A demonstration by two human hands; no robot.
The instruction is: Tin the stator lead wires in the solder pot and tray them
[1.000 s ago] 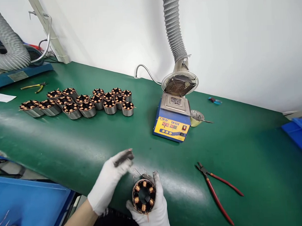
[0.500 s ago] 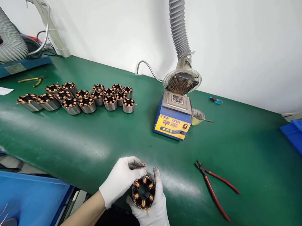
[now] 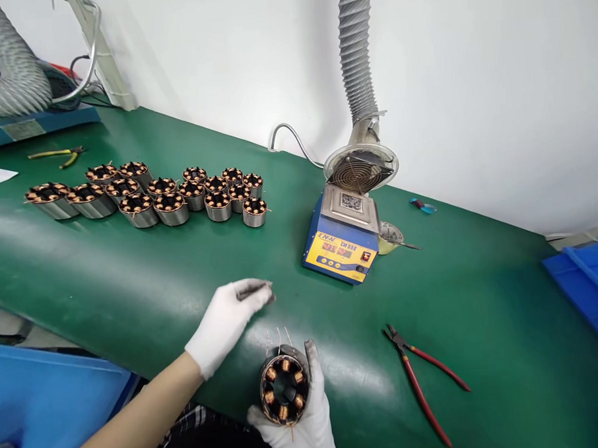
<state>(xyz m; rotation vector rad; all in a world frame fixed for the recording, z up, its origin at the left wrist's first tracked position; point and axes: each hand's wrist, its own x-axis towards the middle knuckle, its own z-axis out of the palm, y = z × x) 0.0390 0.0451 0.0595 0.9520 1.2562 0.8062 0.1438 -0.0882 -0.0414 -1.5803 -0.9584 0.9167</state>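
My right hand point(image 3: 302, 422), in a white glove, is wrapped round a round motor stator point(image 3: 284, 388) with copper coils, held at the near edge of the green table point(image 3: 132, 271). Thin copper wire ends stick up from the stator's top. My left hand point(image 3: 228, 319), also gloved, is raised a little above and to the left of the stator, with its dark-stained fingertips pinched together; what they pinch is too small to make out.
Several finished stators point(image 3: 149, 197) stand in rows at the back left. A blue and yellow solder pot point(image 3: 344, 238) sits under a fume hose point(image 3: 358, 56). Red-handled cutters point(image 3: 419, 377) lie to the right. Blue bins point(image 3: 589, 284) sit at both sides; yellow pliers point(image 3: 53, 154) lie far left.
My left hand went down to the stator's wire ends half a second ago and has now pulled up and away to the left. The right hand keeps hold of the stator.
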